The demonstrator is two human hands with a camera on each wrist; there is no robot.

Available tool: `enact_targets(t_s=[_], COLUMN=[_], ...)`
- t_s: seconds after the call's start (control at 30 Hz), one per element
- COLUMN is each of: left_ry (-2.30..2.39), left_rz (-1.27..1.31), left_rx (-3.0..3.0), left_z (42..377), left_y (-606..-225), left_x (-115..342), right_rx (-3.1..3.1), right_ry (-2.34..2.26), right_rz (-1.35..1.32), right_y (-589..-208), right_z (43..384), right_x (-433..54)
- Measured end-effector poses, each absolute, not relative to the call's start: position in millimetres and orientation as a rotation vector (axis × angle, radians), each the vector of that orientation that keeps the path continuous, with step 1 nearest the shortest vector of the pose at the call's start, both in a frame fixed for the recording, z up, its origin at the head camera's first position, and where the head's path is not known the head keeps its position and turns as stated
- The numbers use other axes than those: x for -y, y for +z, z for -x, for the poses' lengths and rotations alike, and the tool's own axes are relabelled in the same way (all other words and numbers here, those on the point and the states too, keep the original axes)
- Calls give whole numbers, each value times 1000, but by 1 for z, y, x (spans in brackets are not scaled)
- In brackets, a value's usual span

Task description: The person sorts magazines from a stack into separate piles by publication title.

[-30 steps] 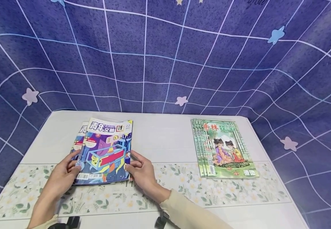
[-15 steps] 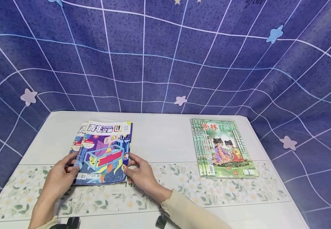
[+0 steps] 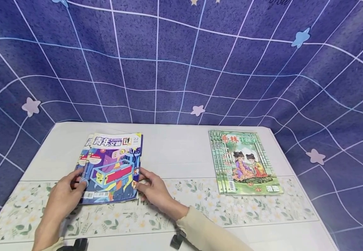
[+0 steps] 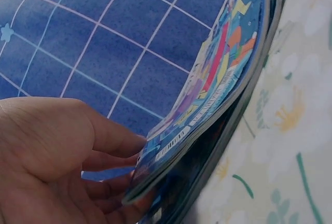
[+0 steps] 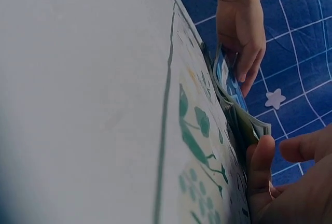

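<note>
A purple-and-blue magazine (image 3: 115,167) lies on top of a small overlapping pile at the left of the table. A matching magazine (image 3: 83,158) shows along its left side. My left hand (image 3: 62,195) grips the top magazine's left edge, thumb over the cover. In the left wrist view, fingers of the left hand (image 4: 52,156) go under the lifted lower corner, leaving a gap above the magazine below. My right hand (image 3: 156,190) holds the right edge, thumb at the cover's border. In the right wrist view, the thumb of the right hand (image 5: 290,193) meets the magazine's edge.
A fanned stack of green magazines (image 3: 250,167) lies at the right of the white table (image 3: 181,150). A floral strip (image 3: 194,205) crosses the tabletop. A dark blue gridded cloth (image 3: 175,69) with stars hangs behind and at the sides.
The top magazine has shifted slightly left and settled lower over the pile, with both hands following it. The green stack has not moved.
</note>
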State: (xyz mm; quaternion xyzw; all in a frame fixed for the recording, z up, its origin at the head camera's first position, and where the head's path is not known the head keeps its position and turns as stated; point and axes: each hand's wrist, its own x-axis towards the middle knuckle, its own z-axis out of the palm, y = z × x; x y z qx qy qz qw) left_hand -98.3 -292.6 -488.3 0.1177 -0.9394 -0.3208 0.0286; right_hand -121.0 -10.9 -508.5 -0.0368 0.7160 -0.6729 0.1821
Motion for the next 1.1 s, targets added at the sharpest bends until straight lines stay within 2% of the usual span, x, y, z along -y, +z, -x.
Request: enact_targets(t_s=[0.5, 1.1], left_ry=[-954, -979], left_rz=[-444, -533], left_rx=[2859, 2786], left_z=[98, 101], left_y=[-498, -495], left_x=[288, 274], right_rx=[-1930, -1998], right_ry=[-1925, -1913], right_rz=[159, 143], right_y=[-510, -502], right_z=[123, 115], right_x=[10, -16])
